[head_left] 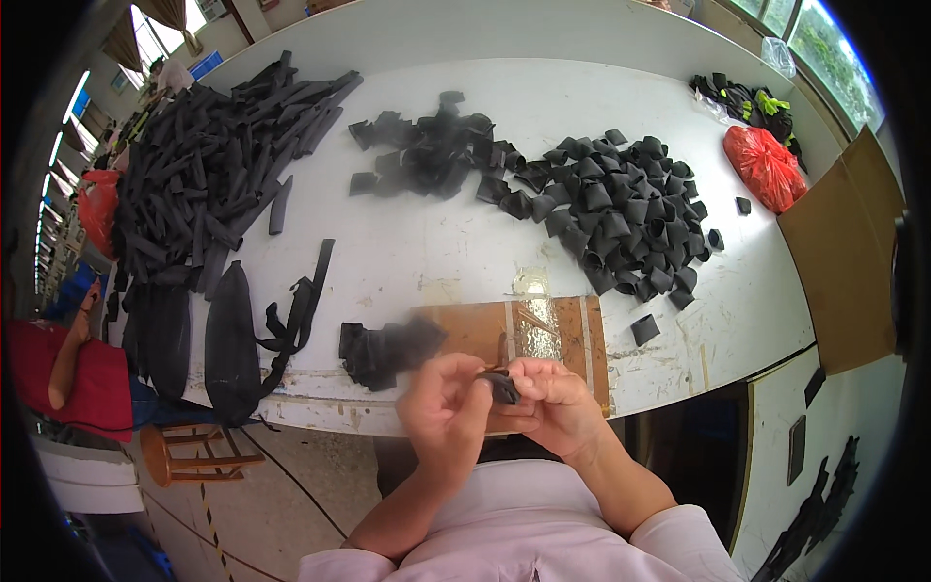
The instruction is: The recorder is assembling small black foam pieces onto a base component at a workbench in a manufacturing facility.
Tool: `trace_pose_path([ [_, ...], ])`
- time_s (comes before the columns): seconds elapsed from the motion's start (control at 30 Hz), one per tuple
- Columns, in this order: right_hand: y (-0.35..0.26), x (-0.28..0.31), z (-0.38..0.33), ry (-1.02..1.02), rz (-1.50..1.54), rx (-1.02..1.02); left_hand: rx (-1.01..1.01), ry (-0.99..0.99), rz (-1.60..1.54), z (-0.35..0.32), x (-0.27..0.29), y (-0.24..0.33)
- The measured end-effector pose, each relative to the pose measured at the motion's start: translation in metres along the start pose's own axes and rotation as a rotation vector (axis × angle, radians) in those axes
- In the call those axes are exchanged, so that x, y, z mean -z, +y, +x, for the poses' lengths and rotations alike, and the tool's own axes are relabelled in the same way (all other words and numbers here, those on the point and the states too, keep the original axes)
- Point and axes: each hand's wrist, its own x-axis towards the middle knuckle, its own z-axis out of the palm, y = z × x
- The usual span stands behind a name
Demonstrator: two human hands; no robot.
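Close to the table's front edge, my left hand (446, 403) and my right hand (558, 405) meet with fingertips pinched together. Between them is a small black fabric piece (504, 390), gripped from both sides. A thin dark strip or tool tip rises just above the fingers; I cannot make out what it is. Beneath and beyond my hands lies a brown board (465, 328) with shiny clear tape across it. Just left of my left hand sits a small heap of black fabric pieces (373, 354), partly blurred.
Black fabric strips (208, 160) pile up at the far left. Folded black loops (626, 209) form a heap to the right, with a looser group (427, 145) at the back. A red plastic bag (763, 167) and a cardboard sheet (844, 252) stand right. A person (73, 373) sits left.
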Motion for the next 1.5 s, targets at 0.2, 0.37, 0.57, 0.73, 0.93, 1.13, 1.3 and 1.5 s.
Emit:
trace_pose_path([
  [0.2,-0.044,-0.062,0.005,0.027,-0.856,0.26,0.556,-0.57,-1.191,0.032,0.013,0.039],
  [0.37,-0.051,-0.044,0.026,-0.006,-0.734,0.149,0.665,-0.388,-1.234,0.038,0.014,0.025],
  [0.57,-0.042,-0.037,0.024,0.084,-1.029,0.303,0.306,-0.247,-0.5,0.035,0.005,0.024],
  [0.73,-0.034,-0.046,0.013,0.189,-1.493,1.069,-0.55,-0.398,0.152,0.051,0.003,0.033],
  [0.93,-0.032,-0.058,0.009,0.125,-1.755,1.315,-0.379,-0.18,-0.097,0.04,-0.001,0.026],
  [1.13,-0.026,-0.057,0.017,0.191,-1.828,1.464,-0.169,0.147,-0.294,0.022,-0.017,0.031],
  [1.3,-0.031,-0.055,0.018,0.119,-1.837,1.351,-0.258,0.044,-0.426,0.031,-0.005,0.021],
  [1.5,-0.042,-0.065,0.012,0.064,-1.849,1.147,-0.234,-0.235,-0.163,0.047,0.017,0.029],
])
